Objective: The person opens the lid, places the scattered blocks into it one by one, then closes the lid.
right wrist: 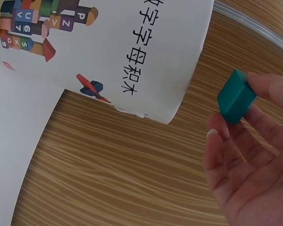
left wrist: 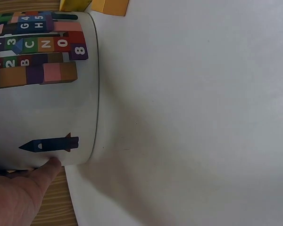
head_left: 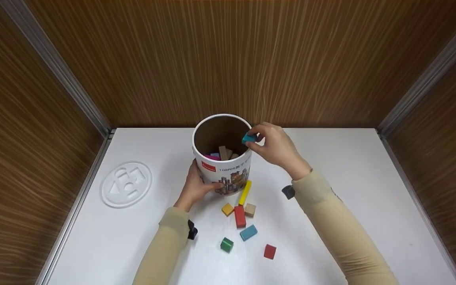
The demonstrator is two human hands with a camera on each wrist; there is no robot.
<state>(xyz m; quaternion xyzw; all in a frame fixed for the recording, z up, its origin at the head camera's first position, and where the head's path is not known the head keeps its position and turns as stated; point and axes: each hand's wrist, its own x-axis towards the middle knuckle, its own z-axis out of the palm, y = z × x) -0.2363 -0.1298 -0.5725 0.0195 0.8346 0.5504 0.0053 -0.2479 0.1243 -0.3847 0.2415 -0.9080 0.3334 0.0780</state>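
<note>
A white round bucket (head_left: 228,174), printed with pictures of toy blocks, stands near the back of the table. My left hand (head_left: 197,186) grips its lower left side, thumb across the front; the left wrist view shows part of that hand (left wrist: 23,193) against the printed wall. Between thumb and fingers, my right hand (head_left: 277,146) pinches a teal wooden block (head_left: 247,138) at the bucket's right rim. The block's flat faces show plainly in the right wrist view. Inside the bucket lie a tan block (head_left: 223,152), a magenta piece (head_left: 212,157) and others partly hidden by the wall.
In front of the bucket lie a yellow stick (head_left: 245,193), an orange cube (head_left: 227,209), a red block (head_left: 240,217), a tan cube (head_left: 250,210), a blue block (head_left: 248,232), a green block (head_left: 227,245) and a smaller red one (head_left: 270,251). A white shape-cutout lid (head_left: 126,184) lies left.
</note>
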